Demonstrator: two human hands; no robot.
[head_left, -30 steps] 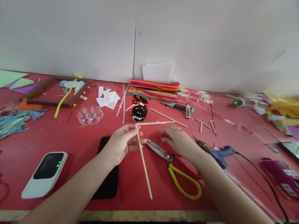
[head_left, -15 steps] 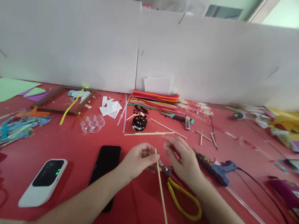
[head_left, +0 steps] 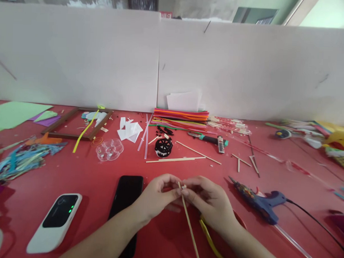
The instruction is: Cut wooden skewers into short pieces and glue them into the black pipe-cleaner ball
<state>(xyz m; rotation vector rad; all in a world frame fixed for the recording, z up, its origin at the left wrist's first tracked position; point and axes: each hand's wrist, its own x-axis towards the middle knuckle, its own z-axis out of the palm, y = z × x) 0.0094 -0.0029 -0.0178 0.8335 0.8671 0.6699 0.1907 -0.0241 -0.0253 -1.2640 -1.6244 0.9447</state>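
Note:
My left hand (head_left: 155, 196) and my right hand (head_left: 210, 203) meet over the red table (head_left: 88, 178), low in the middle of the view. Both pinch the top end of a thin wooden stick (head_left: 189, 225), which slants down and to the right toward me. A very small pale piece shows at the stick's tip between my fingertips; I cannot make it out. The yellow handle of a pair of scissors (head_left: 210, 241) pokes out from under my right wrist. A black phone (head_left: 125, 206) lies just left of my left forearm.
A blue glue gun (head_left: 259, 200) with a black cord lies right of my hands. Behind them are loose sticks (head_left: 173, 159), a black ring-shaped piece (head_left: 163, 146), stacked coloured sheets (head_left: 179, 118) and a utility knife (head_left: 209, 138). A white device (head_left: 56, 222) sits front left, a wooden frame (head_left: 76, 122) back left.
My right hand left the scissors and came in to pinch the stick's top beside my left hand. The stick moved right and toward me. My view tilted up.

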